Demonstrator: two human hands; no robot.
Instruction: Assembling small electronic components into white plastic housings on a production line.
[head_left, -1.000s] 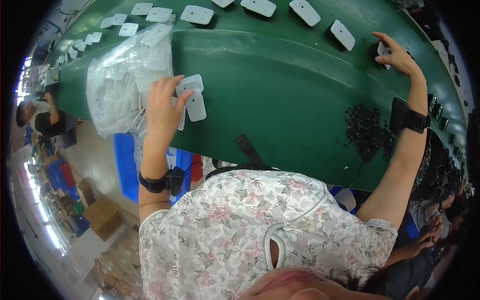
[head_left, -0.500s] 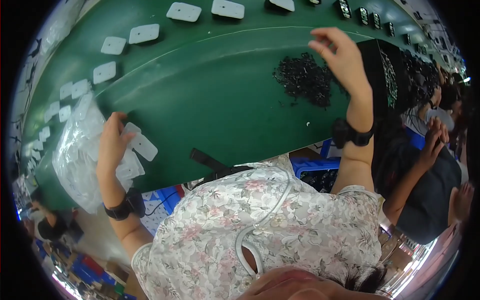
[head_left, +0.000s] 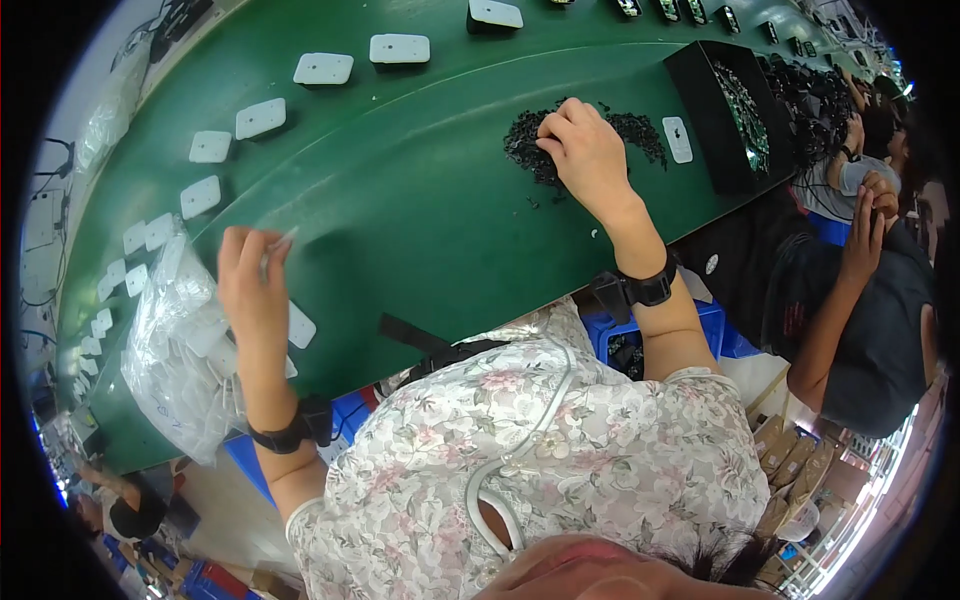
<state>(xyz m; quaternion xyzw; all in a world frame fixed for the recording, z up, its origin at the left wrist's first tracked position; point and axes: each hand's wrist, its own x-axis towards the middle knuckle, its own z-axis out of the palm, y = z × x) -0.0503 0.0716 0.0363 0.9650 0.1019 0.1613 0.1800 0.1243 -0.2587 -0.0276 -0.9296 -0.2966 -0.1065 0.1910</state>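
My left hand is raised beside a clear plastic bag, its fingers closed on a thin white plate seen nearly edge-on. Loose white plates fill the bag's mouth, and one white plate lies just beyond my left wrist. Over at the right, my right hand reaches down into a pile of small black parts. Thumb and fingers are pinched together there; what is between them is too small to tell. Right of the pile lies a white rounded plate with small holes.
A black box of small shiny parts stands at the right. White rounded pieces, among them one on a dark base, line the green table's far side. A co-worker's hand is at the right. A black strap lies at the near edge.
My left hand has picked up a thin white plate and lifted it off the others. My right hand has come down leftward onto the black pile, its fingers closing. The view has shifted slightly.
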